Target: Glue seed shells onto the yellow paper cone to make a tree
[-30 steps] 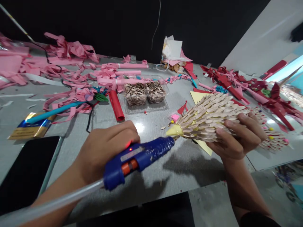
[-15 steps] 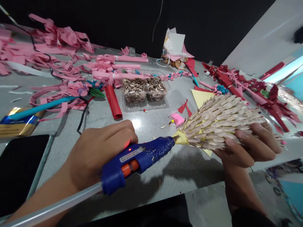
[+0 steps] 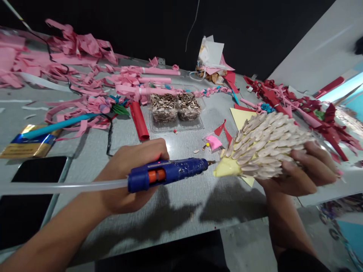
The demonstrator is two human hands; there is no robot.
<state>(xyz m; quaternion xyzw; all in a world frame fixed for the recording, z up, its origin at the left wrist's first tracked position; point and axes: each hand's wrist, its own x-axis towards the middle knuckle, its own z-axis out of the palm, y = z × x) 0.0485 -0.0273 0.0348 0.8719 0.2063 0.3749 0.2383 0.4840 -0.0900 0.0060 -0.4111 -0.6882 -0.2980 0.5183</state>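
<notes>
My left hand is closed around a blue glue gun with an orange part in its side and a long clear glue stick trailing from its back. The gun's nozzle points right, a little short of a hedgehog-shaped craft figure. Pale seeds cover the figure's body in overlapping rows, and its pointed snout is bare yellow paper. My right hand grips the figure from behind and below, fingers curled on its seeded side. Behind the gun, a clear two-part plastic box holds striped seed shells.
Pink paper strips heap along the back left, red ones at the right. A rolled red paper, a small pink packet and a yellow sheet lie mid-table. A phone and a gold-blue pack are at left.
The glue gun has rolled and levelled in my left hand, its nozzle now apart from the yellow snout. The figure has turned slightly, showing more of its snout.
</notes>
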